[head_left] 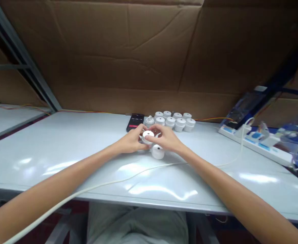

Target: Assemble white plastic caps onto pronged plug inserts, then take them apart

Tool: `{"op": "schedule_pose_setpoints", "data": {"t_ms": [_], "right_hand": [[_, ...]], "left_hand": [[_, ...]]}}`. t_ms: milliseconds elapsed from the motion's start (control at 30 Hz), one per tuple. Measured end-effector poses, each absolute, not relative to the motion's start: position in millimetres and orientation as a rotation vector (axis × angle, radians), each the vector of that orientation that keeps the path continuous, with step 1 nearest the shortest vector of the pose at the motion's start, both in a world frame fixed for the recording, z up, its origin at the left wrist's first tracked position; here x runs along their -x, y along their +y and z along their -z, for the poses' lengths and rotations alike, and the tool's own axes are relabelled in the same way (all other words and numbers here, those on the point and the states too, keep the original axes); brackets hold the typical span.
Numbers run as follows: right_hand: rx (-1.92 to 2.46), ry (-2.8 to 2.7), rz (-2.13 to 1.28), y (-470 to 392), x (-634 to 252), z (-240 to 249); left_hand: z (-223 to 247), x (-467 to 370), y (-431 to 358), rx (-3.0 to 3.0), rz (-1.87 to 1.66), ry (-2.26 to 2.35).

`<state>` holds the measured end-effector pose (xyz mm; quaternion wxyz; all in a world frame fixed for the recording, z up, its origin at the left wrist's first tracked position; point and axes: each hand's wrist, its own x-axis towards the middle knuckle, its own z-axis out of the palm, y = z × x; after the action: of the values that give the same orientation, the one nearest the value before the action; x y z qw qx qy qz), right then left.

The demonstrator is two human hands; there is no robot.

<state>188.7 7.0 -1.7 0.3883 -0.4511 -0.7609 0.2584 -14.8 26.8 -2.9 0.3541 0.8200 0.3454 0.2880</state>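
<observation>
Between my two hands is a small white round device (147,134) with a dark dot on its top. My left hand (133,139) closes on its left side, and my right hand (164,137) grips it from the right. Small pale tabs or pieces stick out at its sides; I cannot make out what they are. Right below my right hand a similar white cylinder (157,152) stands on the table. Behind my hands several more white round devices (180,124) are grouped in rows, and one with a knobbed top (149,121) stands at their left end.
A phone with a running timer (135,122) lies behind my left hand. A white cable (118,181) crosses the grey table (70,145) under my right forearm and over my left. At right lies a power strip (256,144) with plugs. A cardboard wall (128,61) stands behind.
</observation>
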Motion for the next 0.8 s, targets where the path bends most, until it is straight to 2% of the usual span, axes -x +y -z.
{"op": "schedule_pose_setpoints", "data": {"t_ms": [133, 233, 367, 667, 800], "right_hand": [[1.168, -1.814, -0.57, 6, -190, -2], [1.163, -1.739, -0.744, 4, -189, -6], [1.099, -1.594, -0.97, -2, -184, -8], [0.854, -1.523, -0.647, -10, -177, -4], [0.822, -1.533, -0.658, -14, -177, -5]], "left_hand": [[-4, 17, 28, -2.015, -0.963, 0.9], [-12, 18, 21, -2.139, -1.075, 0.919], [-19, 16, 7, -2.345, -1.053, 0.918], [-27, 21, 12, -1.985, -1.157, 0.779], [-29, 24, 12, -2.062, -1.193, 0.76]]}}
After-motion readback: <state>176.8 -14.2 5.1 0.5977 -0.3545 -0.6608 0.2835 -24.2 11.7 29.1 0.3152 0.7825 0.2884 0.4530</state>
